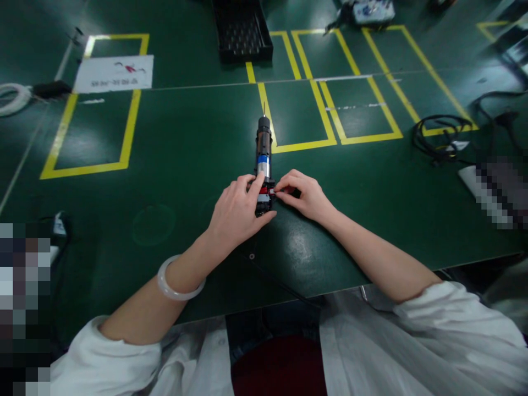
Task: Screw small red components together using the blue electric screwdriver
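Observation:
A slim black motor-like device (264, 146) lies on the green table, its thin metal tip pointing away from me. It has a silver and blue band in the middle and red and light grey parts nearer me. From the left, my left hand (237, 212) is closed round its near end, thumb and fingers on either side. My right hand (304, 193) pinches at the device's right edge, where a small whitish piece (271, 191) shows at the fingertips. What exactly the right fingertips grip is too small to name.
A black ridged tray (243, 52) stands at the far middle. Yellow tape outlines (305, 147) mark the table. A white printed card (114, 74) lies far left, with a white cable coil (12, 100) beyond it. At right is a coiled black cable (437, 135). The table's front edge is close to my body.

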Motion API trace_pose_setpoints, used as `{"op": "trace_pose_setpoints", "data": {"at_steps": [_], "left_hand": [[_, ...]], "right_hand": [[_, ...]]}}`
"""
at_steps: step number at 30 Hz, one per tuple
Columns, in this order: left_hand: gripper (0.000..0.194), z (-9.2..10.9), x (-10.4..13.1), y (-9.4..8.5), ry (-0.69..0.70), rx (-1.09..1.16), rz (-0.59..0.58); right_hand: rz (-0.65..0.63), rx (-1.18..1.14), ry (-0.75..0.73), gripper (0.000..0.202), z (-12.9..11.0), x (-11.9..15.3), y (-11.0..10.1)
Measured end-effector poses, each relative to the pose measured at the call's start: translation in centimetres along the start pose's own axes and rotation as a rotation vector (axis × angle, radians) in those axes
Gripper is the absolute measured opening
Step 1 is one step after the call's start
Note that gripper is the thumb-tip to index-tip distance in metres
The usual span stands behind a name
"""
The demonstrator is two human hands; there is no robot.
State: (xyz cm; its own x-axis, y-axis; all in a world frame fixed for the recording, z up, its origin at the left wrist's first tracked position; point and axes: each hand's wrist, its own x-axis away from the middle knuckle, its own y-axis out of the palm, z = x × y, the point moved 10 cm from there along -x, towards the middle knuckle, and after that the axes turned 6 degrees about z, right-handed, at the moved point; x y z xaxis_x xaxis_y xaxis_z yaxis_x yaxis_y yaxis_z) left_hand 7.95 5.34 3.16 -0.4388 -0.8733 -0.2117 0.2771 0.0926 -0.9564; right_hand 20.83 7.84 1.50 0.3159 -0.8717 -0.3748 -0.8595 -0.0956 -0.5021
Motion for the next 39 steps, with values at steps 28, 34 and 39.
{"op": "trace_pose_setpoints", "data": {"at_steps": [28, 34, 39], "left_hand": [[0.074, -8.8, 2.2, -3.2, -0.317, -0.272, -0.089], [0.083, -16.0, 4.7, -5.7, -0.510, -0.368, -0.122], [0.088, -21.7, 7.1, -7.3, -0.661, -0.446, -0.147]], "right_hand": [[-0.076, -0.127, 0.022, 0.013, -0.3, 0.3, 0.7], [-0.074, -0.129, 0.016, 0.012, -0.4, 0.2, 0.7], [-0.075, -0.112, 0.017, 0.013, -0.4, 0.2, 0.7]]}}
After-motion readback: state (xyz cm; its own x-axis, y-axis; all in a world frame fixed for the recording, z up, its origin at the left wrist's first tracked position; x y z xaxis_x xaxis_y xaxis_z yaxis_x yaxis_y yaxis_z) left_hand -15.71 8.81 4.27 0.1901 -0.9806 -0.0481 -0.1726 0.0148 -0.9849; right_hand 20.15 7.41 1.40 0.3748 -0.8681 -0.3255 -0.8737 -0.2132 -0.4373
